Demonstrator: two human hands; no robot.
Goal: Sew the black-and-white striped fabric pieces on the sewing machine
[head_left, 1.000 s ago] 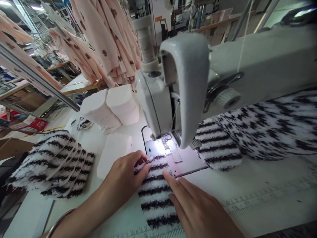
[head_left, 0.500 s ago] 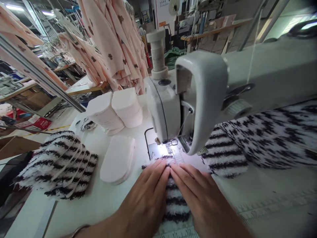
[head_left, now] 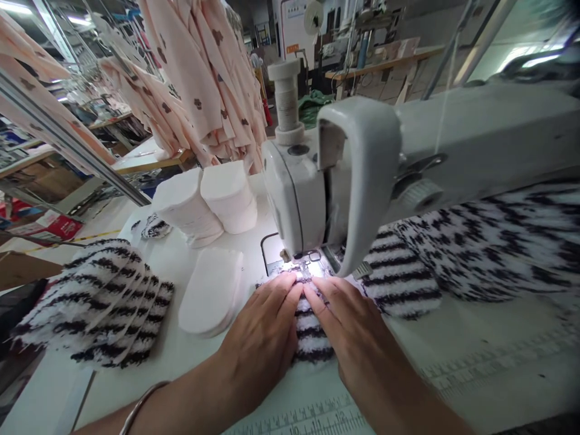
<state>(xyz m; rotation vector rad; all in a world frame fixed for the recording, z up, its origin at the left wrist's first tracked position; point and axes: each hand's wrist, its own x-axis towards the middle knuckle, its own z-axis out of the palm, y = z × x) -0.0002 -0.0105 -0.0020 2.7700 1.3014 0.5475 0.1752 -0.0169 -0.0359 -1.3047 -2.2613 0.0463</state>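
A fluffy black-and-white striped fabric piece [head_left: 313, 338] lies on the sewing machine bed, its far end beneath the presser foot [head_left: 304, 269]. My left hand [head_left: 260, 332] holds the left side of this piece, fingers close together and fingertips just short of the foot. On the right side my right hand [head_left: 347, 320] holds it in the same way, its fingertips almost meeting those of the left. The undersides of both hands are hidden. Lit from its head, the white sewing machine [head_left: 294, 193] stands directly ahead.
Left of my hands lie white rounded pads [head_left: 212, 293], with taller pad stacks [head_left: 179, 202] behind. A folded striped fabric pile [head_left: 104, 302] sits far left. More striped fabric [head_left: 403, 275] lies under the machine arm. A ruler [head_left: 317, 420] marks the front. Pink garments [head_left: 199, 78] hang behind.
Both hands and the striped piece have moved forward, closer to the presser foot. The view has shifted slightly, and more of my left forearm with its bracelet shows.
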